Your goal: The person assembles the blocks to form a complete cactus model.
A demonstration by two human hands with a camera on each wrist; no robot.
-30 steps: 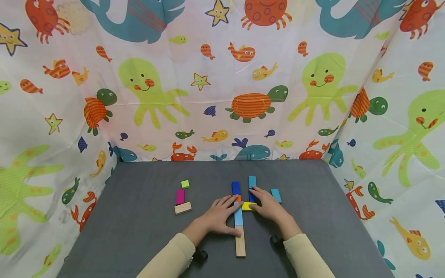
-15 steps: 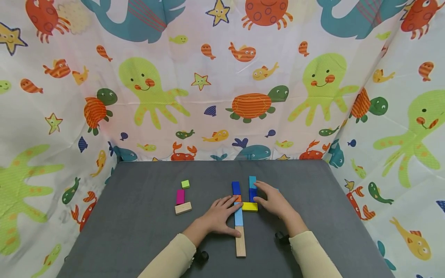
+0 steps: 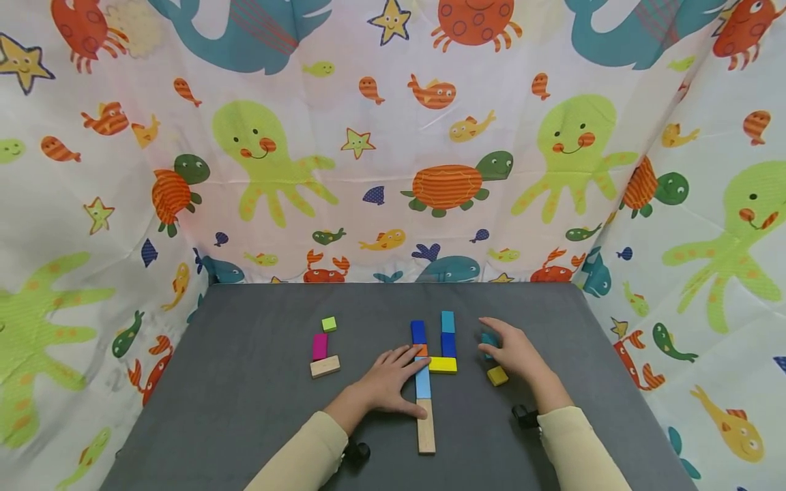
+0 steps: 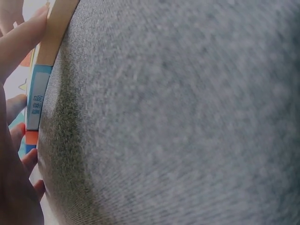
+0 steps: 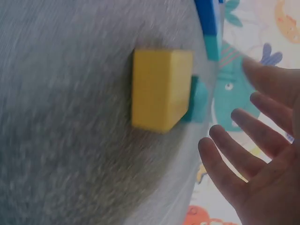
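Note:
My left hand rests with spread fingers along a row of blocks. Its thumb touches the long wooden block and its fingers lie by the light blue block and orange block. A dark blue block tops that row. Branching right are a yellow block, a blue block and a teal block. My right hand hovers, fingers apart, over a loose teal block, partly hidden; a small yellow block lies nearby in the right wrist view.
Off to the left on the grey table lie a green cube, a magenta block and a short wooden block. A curtain printed with sea animals surrounds the table's back and sides.
My right hand has moved rightward from the blue and yellow blocks to the loose teal block, uncovering the small yellow block. The left hand stays in place.

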